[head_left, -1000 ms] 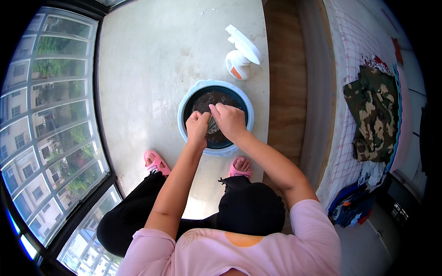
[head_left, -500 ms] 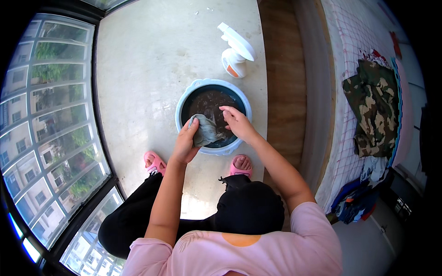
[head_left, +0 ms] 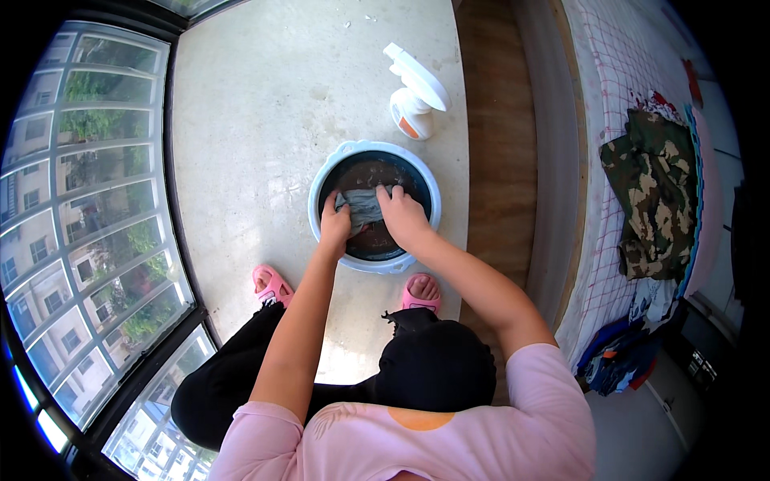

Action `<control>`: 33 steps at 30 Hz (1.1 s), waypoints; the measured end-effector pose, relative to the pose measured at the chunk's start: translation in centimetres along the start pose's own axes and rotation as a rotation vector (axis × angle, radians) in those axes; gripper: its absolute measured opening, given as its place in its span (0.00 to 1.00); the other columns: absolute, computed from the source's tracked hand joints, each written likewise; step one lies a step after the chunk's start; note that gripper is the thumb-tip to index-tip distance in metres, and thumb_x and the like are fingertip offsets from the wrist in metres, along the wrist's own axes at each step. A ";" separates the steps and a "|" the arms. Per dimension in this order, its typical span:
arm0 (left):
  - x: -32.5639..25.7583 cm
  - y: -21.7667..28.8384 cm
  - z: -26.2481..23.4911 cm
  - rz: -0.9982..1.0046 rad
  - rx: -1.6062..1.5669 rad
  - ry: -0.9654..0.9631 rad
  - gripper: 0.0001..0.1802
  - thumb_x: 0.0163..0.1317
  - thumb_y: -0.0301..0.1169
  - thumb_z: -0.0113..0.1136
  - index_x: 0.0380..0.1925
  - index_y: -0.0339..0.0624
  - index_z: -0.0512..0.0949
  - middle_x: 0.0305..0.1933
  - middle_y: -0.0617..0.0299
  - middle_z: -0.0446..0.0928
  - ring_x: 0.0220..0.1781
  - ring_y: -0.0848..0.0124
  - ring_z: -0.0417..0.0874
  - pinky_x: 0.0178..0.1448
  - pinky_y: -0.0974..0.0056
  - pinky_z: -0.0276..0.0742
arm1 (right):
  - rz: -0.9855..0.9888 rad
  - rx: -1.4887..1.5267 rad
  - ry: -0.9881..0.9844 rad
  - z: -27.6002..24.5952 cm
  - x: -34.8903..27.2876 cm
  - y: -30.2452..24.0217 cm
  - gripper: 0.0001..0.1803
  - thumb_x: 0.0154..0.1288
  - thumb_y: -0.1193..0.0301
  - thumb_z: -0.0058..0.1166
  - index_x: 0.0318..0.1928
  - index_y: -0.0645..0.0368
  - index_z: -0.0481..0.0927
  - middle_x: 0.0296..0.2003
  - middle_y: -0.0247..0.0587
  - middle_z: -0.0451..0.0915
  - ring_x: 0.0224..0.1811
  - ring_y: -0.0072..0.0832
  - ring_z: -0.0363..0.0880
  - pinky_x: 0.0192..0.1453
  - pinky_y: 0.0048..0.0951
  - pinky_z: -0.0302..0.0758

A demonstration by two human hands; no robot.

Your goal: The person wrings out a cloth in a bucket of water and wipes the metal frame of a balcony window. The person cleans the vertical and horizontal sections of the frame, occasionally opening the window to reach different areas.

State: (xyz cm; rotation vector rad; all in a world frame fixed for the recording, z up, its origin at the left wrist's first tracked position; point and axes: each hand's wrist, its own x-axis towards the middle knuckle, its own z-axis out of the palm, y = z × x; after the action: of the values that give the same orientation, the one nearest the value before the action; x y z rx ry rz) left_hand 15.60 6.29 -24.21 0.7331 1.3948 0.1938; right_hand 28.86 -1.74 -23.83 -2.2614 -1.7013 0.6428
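A wet grey-green cloth (head_left: 362,207) is stretched between my two hands, low inside a round light-blue basin (head_left: 316,178). Dark, murky water (head_left: 370,171) fills the basin beneath it. My left hand (head_left: 334,223) grips the cloth's left end, thumb on top. On the other end, my right hand (head_left: 403,215) is closed with its fingers curled over the fabric. The lower fingers of both hands are partly hidden by the cloth and the hands themselves.
A white spray bottle (head_left: 414,96) stands on the pale floor (head_left: 249,112) beyond the basin. My feet in pink sandals (head_left: 422,293) flank its near side. Barred windows (head_left: 96,192) line the left. At right, a bed (head_left: 597,160) bears camouflage clothing (head_left: 654,192).
My right hand, empty and raised before, has come down and taken hold of the cloth's right end. The cloth went from bunched in my left hand to spread between both.
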 end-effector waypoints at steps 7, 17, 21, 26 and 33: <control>1.4 -0.4 1.0 -0.300 -0.490 -0.188 0.25 0.62 0.46 0.55 0.53 0.43 0.67 0.42 0.56 0.74 0.37 0.65 0.77 0.31 0.66 0.76 | 0.012 0.335 0.027 -2.3 -0.3 -5.3 0.09 0.63 0.67 0.48 0.33 0.60 0.68 0.26 0.49 0.78 0.26 0.43 0.79 0.27 0.43 0.75; -1.0 0.5 2.9 -0.350 -0.493 -0.045 0.08 0.63 0.33 0.49 0.34 0.43 0.75 0.34 0.61 0.77 0.34 0.70 0.78 0.35 0.61 0.77 | -0.042 0.155 0.346 -1.4 1.4 -2.6 0.06 0.61 0.72 0.48 0.27 0.56 0.67 0.18 0.38 0.73 0.20 0.39 0.77 0.22 0.36 0.74; -3.1 2.9 2.5 -0.104 -0.132 0.068 0.21 0.59 0.31 0.58 0.52 0.39 0.66 0.42 0.55 0.75 0.43 0.64 0.78 0.43 0.60 0.77 | 0.032 -0.042 0.231 -1.1 1.2 -0.5 0.03 0.59 0.72 0.49 0.31 0.57 0.70 0.27 0.44 0.75 0.28 0.38 0.80 0.28 0.34 0.77; -3.6 -0.7 1.0 0.614 0.821 0.161 0.36 0.46 0.25 0.64 0.58 0.39 0.62 0.52 0.48 0.67 0.48 0.56 0.75 0.50 0.61 0.73 | 0.050 -0.173 -0.028 1.1 0.9 0.4 0.05 0.55 0.74 0.50 0.33 0.60 0.73 0.32 0.46 0.75 0.36 0.38 0.79 0.34 0.35 0.78; -2.9 1.5 -0.1 0.586 0.702 0.049 0.19 0.40 0.20 0.63 0.38 0.38 0.76 0.35 0.53 0.75 0.36 0.61 0.80 0.43 0.65 0.76 | -0.002 0.705 0.075 -9.9 -0.8 -3.5 0.13 0.58 0.77 0.51 0.45 0.62 0.72 0.36 0.52 0.78 0.37 0.45 0.79 0.39 0.38 0.75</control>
State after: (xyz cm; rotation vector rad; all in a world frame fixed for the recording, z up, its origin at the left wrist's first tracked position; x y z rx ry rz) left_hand 15.38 5.93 -21.02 1.7292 1.2568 0.1755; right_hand 30.48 -0.80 -13.47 -1.7490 -1.1793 0.9577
